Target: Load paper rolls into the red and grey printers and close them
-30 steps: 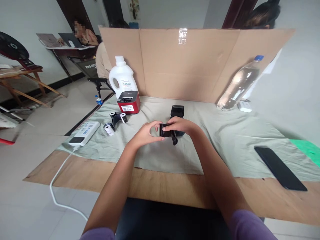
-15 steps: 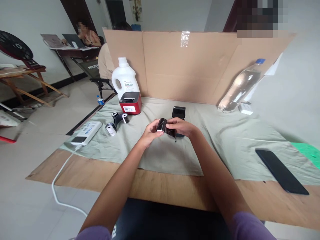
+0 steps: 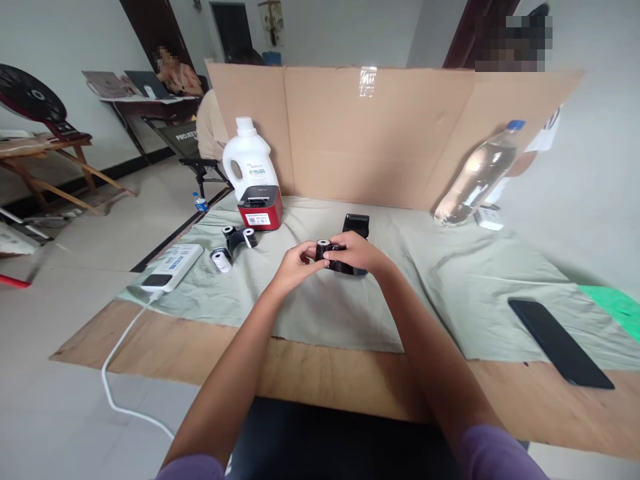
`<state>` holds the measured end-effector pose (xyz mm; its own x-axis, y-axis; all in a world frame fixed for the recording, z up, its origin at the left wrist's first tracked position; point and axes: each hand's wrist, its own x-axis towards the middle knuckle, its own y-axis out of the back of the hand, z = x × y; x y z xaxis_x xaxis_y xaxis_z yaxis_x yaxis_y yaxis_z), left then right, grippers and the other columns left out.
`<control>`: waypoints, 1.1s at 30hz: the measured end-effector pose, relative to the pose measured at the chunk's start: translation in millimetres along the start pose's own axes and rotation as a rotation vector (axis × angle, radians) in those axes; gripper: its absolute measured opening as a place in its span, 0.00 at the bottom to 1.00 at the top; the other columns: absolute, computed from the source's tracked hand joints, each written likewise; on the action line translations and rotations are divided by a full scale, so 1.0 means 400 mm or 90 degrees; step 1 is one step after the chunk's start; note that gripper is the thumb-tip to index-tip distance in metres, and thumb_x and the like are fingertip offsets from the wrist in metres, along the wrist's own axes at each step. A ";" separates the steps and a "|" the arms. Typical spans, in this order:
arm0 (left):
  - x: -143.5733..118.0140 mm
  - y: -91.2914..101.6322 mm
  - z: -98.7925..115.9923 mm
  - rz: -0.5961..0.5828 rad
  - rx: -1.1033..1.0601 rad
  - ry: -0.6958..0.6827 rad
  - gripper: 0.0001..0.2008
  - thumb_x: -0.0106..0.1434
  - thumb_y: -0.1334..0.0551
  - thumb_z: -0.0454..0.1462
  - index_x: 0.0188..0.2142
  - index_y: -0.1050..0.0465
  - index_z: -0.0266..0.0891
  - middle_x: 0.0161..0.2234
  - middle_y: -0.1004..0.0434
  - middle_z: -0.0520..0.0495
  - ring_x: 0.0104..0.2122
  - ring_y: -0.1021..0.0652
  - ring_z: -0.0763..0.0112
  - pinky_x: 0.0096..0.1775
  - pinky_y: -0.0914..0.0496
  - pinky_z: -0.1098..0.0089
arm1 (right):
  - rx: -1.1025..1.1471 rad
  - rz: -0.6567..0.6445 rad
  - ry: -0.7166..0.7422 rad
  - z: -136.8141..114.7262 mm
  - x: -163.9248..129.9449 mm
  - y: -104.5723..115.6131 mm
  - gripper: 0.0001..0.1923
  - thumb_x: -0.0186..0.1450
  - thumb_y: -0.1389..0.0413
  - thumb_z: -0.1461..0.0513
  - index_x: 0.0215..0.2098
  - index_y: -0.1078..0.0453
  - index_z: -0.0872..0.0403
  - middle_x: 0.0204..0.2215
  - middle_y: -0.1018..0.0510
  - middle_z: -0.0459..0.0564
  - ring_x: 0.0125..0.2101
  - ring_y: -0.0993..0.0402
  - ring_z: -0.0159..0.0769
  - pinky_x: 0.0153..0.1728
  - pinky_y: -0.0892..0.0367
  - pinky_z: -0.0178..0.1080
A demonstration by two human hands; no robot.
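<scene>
My left hand (image 3: 296,267) curls round the left side of a small black-wrapped roll (image 3: 323,249), which has a pale core showing at its upper end. From the right, the fingers of my right hand (image 3: 359,251) close on the same roll and on a dark strip (image 3: 343,268) beside it. The roll stands nearly upright over the cloth. Just behind my right hand sits a black device (image 3: 357,223), partly hidden by the hand. Several other rolls (image 3: 221,260) lie to the left on the cloth.
A white power bank (image 3: 175,267) with a cable lies left. Behind stand a red and black box (image 3: 261,208), a white jug (image 3: 250,157) and a cardboard screen (image 3: 365,147). A large clear bottle (image 3: 477,177) leans right; a phone (image 3: 560,340) lies near the right front.
The roll has turned from lying tilted to nearly upright, with its end now facing up. The strip's loose end no longer hangs down below my right hand.
</scene>
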<state>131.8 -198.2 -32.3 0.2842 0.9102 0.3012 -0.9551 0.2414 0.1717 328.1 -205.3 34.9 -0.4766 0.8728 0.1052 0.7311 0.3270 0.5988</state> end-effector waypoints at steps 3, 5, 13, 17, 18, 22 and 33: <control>0.000 -0.009 0.000 0.001 -0.071 0.017 0.21 0.48 0.25 0.43 0.39 0.22 0.37 0.34 0.19 0.47 0.36 0.21 0.65 0.40 0.30 0.67 | -0.020 -0.008 0.029 -0.013 -0.006 0.006 0.12 0.60 0.43 0.56 0.25 0.37 0.54 0.21 0.39 0.40 0.25 0.43 0.29 0.28 0.50 0.36; -0.002 -0.008 0.008 -0.005 -0.133 0.035 0.20 0.47 0.25 0.43 0.38 0.22 0.36 0.35 0.18 0.47 0.37 0.20 0.64 0.43 0.29 0.65 | -0.008 -0.021 0.038 -0.015 -0.012 0.016 0.12 0.60 0.43 0.55 0.26 0.36 0.54 0.22 0.39 0.40 0.25 0.42 0.29 0.28 0.50 0.35; -0.016 -0.006 0.020 -0.088 -0.289 0.110 0.23 0.54 0.28 0.45 0.47 0.20 0.37 0.42 0.18 0.43 0.42 0.20 0.61 0.44 0.29 0.65 | 0.029 0.001 0.054 0.005 -0.016 0.037 0.15 0.61 0.43 0.52 0.28 0.32 0.55 0.24 0.32 0.43 0.26 0.38 0.30 0.28 0.46 0.35; -0.015 -0.020 0.015 -0.113 -0.270 0.087 0.22 0.54 0.28 0.45 0.46 0.20 0.36 0.41 0.18 0.43 0.41 0.20 0.62 0.45 0.30 0.66 | 0.040 0.011 0.054 0.007 -0.008 0.014 0.16 0.60 0.41 0.51 0.25 0.37 0.54 0.22 0.36 0.41 0.25 0.41 0.28 0.27 0.48 0.35; -0.014 -0.023 0.013 -0.115 -0.261 0.082 0.21 0.54 0.28 0.44 0.45 0.20 0.35 0.40 0.18 0.44 0.40 0.21 0.63 0.45 0.30 0.66 | 0.036 0.014 0.050 0.007 -0.006 0.008 0.17 0.60 0.41 0.51 0.24 0.38 0.54 0.21 0.37 0.40 0.24 0.42 0.28 0.27 0.49 0.35; -0.011 -0.027 0.004 -0.080 -0.262 0.109 0.21 0.52 0.27 0.41 0.44 0.23 0.38 0.34 0.20 0.49 0.35 0.22 0.69 0.41 0.30 0.70 | 0.041 0.007 0.046 0.008 -0.004 -0.001 0.16 0.60 0.41 0.52 0.25 0.36 0.54 0.22 0.35 0.41 0.25 0.41 0.28 0.27 0.49 0.35; -0.006 -0.024 0.002 -0.041 -0.232 0.084 0.20 0.48 0.25 0.41 0.41 0.21 0.36 0.38 0.19 0.48 0.39 0.23 0.67 0.45 0.31 0.66 | 0.110 0.013 0.020 0.036 0.004 -0.009 0.14 0.58 0.39 0.52 0.29 0.31 0.55 0.23 0.29 0.43 0.26 0.35 0.30 0.28 0.43 0.35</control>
<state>140.4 -202.9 -34.1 0.3547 0.9188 0.1733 -0.9092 0.3821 -0.1652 331.7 -199.7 21.4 -0.4744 0.8687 0.1424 0.8124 0.3698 0.4508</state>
